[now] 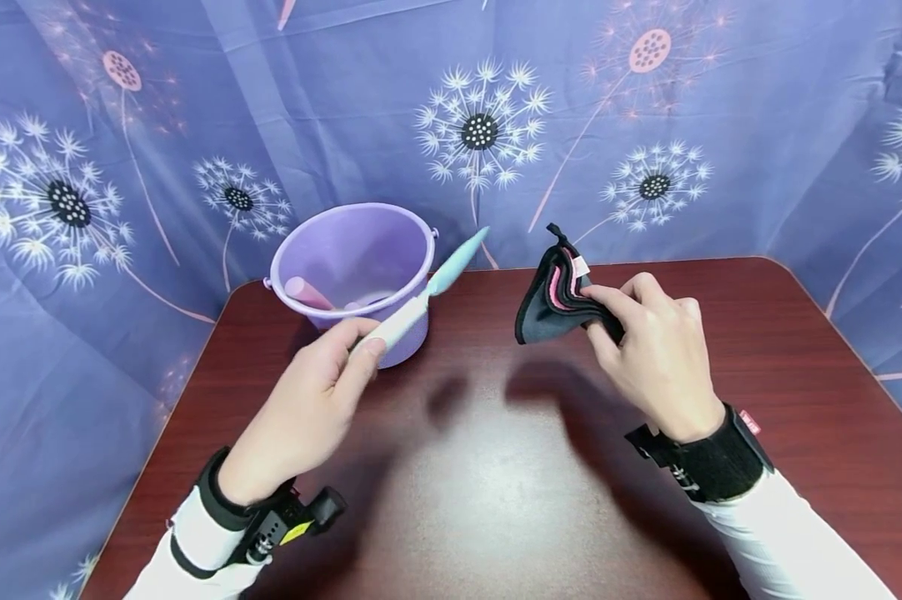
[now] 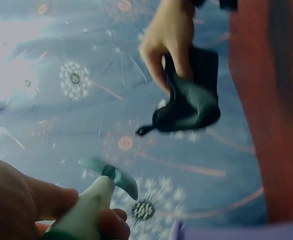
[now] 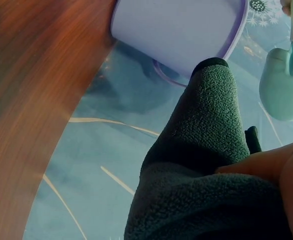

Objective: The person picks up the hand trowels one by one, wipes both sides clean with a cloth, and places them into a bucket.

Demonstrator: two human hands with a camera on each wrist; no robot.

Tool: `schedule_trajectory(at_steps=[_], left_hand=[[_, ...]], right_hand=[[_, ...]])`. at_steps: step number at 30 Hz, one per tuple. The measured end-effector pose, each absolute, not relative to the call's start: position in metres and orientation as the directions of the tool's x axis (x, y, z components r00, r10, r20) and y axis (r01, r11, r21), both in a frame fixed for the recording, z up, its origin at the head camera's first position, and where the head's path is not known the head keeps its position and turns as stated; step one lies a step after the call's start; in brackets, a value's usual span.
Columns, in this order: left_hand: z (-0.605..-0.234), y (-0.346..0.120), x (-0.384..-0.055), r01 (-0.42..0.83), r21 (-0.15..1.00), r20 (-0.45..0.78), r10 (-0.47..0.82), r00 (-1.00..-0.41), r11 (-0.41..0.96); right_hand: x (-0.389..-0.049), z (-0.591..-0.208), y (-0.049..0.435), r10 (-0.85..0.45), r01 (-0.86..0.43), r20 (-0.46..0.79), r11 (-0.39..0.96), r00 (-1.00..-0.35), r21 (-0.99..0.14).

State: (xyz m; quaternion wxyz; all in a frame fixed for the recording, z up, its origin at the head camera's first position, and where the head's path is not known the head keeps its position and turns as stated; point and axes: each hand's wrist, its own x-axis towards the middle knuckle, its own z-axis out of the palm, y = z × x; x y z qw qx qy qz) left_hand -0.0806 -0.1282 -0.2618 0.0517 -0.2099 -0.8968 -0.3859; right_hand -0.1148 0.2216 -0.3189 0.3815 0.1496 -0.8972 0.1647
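My left hand (image 1: 304, 408) grips the white handle of a small toy shovel (image 1: 451, 262) with a teal blade, held up in front of the purple bucket's rim. In the right wrist view the shovel's rounded blade (image 3: 281, 87) shows broad side on. Between thumb and fingers, my right hand (image 1: 657, 350) pinches a folded dark grey cloth (image 1: 544, 321) above the table. The cloth has black edging, a hanging loop, a white tag and pink showing in its folds. A purple bucket (image 1: 413, 340) stands upright at the table's back left; a pink rod-like piece (image 1: 306, 293) leans inside it.
The dark red-brown wooden table (image 1: 496, 500) has a rounded back right corner. A blue curtain (image 1: 391, 100) with dandelion prints hangs close behind and beside it. Lower in the bucket, a pale purple item is partly hidden.
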Motion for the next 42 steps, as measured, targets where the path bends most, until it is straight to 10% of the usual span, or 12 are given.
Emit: schedule_trajectory(at_steps=[18, 42], left_hand=[[-0.228, -0.157, -0.118, 0.43, 0.234, 0.514, 0.264, -0.816, 0.872], [-0.238, -0.146, -0.179, 0.322, -0.177, 0.323, 0.364, -0.874, 0.93]], right_hand=[[-0.115, -0.317, 0.224, -0.143, -0.393, 0.713, 0.898, -0.687, -0.199], [-0.113, -0.316, 0.222, -0.158, -0.401, 0.716, 0.897, -0.68, -0.184]])
